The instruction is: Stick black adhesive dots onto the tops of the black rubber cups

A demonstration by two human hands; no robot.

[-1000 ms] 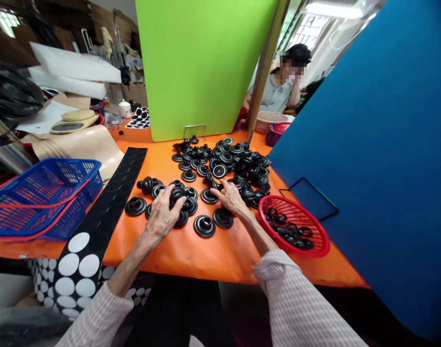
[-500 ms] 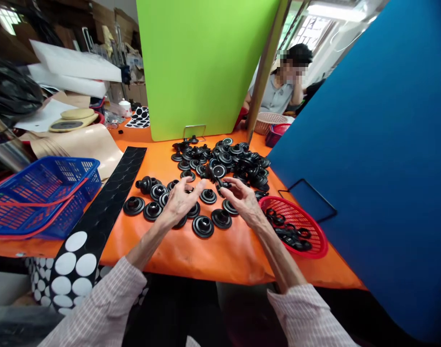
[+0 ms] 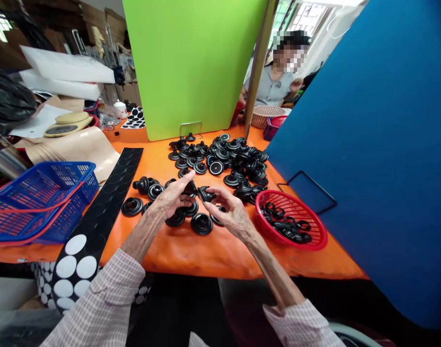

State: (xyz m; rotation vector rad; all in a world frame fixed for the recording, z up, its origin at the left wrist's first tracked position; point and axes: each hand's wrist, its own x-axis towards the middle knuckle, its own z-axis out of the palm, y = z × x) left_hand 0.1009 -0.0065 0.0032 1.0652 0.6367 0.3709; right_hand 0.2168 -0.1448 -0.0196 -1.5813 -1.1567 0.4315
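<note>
My right hand [image 3: 230,212] grips a black stepped disc [image 3: 206,193] with a short stem, tilted between thumb and fingers. Close beside it, my left hand [image 3: 172,198] is curled around another black stepped disc [image 3: 190,187], which the thumb and fingers partly hide. Both hands are above the orange tabletop, almost meeting. Under and around them lie several more such discs, among them one near the front [image 3: 201,224] and one at the left [image 3: 132,206]. A larger heap of black discs [image 3: 245,159] is piled behind the hands.
A red basket [image 3: 316,226] with black rings stands to the right, before a blue panel [image 3: 379,144]. A green panel [image 3: 191,62] closes the back. At left are a black strip [image 3: 114,185] with round stickers and a blue basket [image 3: 61,176]. A person [image 3: 274,82] sits beyond.
My right hand has drawn a disc from the heap toward me and left. My left hand has moved slightly left and back toward me, and now has a disc between its fingers.
</note>
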